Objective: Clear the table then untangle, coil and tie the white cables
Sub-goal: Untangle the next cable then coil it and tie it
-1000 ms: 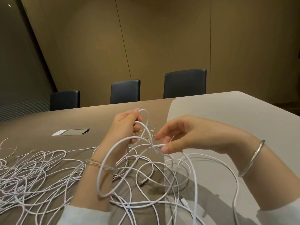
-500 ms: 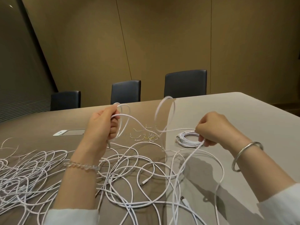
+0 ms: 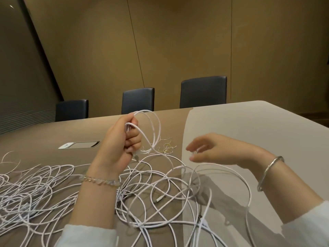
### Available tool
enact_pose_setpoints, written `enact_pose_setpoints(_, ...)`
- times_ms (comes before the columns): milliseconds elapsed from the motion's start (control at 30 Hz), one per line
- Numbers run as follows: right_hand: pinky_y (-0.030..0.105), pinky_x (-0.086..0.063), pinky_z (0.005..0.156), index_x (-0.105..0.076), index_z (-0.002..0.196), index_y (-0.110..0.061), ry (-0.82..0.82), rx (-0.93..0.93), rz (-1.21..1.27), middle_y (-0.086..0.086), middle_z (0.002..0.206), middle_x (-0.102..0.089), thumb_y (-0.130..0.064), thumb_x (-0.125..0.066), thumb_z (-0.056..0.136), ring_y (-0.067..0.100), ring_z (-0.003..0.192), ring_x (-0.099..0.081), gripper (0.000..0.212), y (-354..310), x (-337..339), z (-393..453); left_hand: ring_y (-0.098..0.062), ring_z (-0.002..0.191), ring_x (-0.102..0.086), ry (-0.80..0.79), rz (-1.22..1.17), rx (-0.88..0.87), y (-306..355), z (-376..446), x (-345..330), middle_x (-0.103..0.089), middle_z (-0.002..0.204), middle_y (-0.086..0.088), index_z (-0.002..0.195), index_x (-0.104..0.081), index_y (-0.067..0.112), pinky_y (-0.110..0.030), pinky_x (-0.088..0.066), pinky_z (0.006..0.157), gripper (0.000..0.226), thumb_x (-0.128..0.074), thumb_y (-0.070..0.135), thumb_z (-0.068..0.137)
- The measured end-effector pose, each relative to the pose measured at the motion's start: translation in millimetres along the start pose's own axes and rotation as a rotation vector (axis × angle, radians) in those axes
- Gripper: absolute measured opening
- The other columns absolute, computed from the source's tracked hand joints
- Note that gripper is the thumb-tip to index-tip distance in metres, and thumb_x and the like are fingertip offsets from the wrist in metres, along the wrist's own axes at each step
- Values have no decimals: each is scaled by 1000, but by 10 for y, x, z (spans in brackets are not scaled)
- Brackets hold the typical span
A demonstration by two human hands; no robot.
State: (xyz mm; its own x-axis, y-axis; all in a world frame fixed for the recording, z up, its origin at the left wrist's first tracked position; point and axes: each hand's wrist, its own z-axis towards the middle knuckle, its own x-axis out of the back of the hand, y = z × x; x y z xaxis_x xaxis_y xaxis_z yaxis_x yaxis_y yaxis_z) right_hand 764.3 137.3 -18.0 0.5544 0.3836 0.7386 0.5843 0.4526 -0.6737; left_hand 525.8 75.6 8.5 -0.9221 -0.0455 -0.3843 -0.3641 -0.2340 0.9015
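dim warm light, a pale bright patch on the table (image 3: 249, 125), soft arm shadows, blurred right fingers, wide-angle bending.

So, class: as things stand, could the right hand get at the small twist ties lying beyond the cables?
Probably yes: the right hand is open, holds nothing, and hovers just right of the twist ties, with nothing between.

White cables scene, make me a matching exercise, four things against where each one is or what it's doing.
Things:
1. left hand
2. right hand
3. twist ties
4. chairs

States:
A. behind the table's far edge
B. open and blurred above the table
C. grips a coil of white cable
D. lying loose on the table between the hands

Pairs: 1-C, 2-B, 3-D, 4-A
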Motion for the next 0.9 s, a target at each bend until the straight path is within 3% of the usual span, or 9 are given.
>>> enact_pose_setpoints(167,19,-45,93,-61,119,-40,-147,213,102,-25,117,-62,-61,-75,71,-6,111,-56,54,-284,-186,-31,-5,39,-10,-136,-208,98,-18,-16,-162,-23,44,7,59,-45,17,-14,-15,30,37,-43,24,96)
enact_pose_setpoints(300,33,-54,93,-69,106,-22,-56,248,130,-10,99,-73,-42,-74,82,4,93,-68,31,-328,-377,42,-6,43,-8,-165,-350,150,-12,-41,-198,-25,43,7,57,-46,16,-15,-13,35,33,-47,23,89)
enact_pose_setpoints(433,36,-56,89,-71,89,-14,-47,304,314,2,85,-75,-28,-64,93,18,84,-71,16,-288,-418,53,-5,37,-10,-32,-267,112,7,-13,-140,-24,43,7,58,-43,17,-15,-9,35,35,-43,20,93)
enact_pose_setpoints(500,43,-56,82,-67,85,-12,44,278,486,6,74,-71,-22,-58,96,22,71,-69,17,-263,-379,67,-3,31,-15,69,-141,92,32,16,-56,-22,43,8,63,-40,17,-14,-10,31,34,-39,19,97)
enact_pose_setpoints(600,48,-54,63,-63,85,-11,406,152,629,-1,58,-59,-16,-57,97,17,51,-58,14,-174,-275,142,-3,30,-18,124,32,161,88,7,131,-22,44,7,66,-41,17,-15,-11,29,34,-40,25,99)
enact_pose_setpoints(667,37,-48,56,-62,87,-13,637,50,561,-2,61,-60,-19,-61,93,15,55,-55,8,-89,-186,179,-3,33,-18,30,86,272,123,-49,231,-21,49,7,65,-50,15,-15,-10,32,39,-47,37,97)
enact_pose_setpoints(733,27,-43,57,-63,83,-16,737,10,392,-1,66,-65,-22,-64,91,15,63,-58,10,-10,-140,184,-3,37,-14,-138,108,354,131,-106,258,-17,53,7,67,-57,14,-15,-8,33,39,-51,43,92)
enact_pose_setpoints(800,24,-39,54,-64,79,-16,720,-3,266,-2,66,-67,-22,-64,90,13,65,-60,13,14,-156,182,-3,39,-12,-280,79,372,114,-119,241,-14,55,8,67,-58,16,-14,-9,33,39,-48,41,94)
enact_pose_setpoints(900,23,-42,48,-65,80,-13,568,5,304,-1,65,-69,-21,-63,91,13,53,-56,14,-22,-232,192,-3,39,-12,-390,-153,298,93,-78,182,-15,54,9,68,-52,17,-13,-14,32,36,-45,35,98)
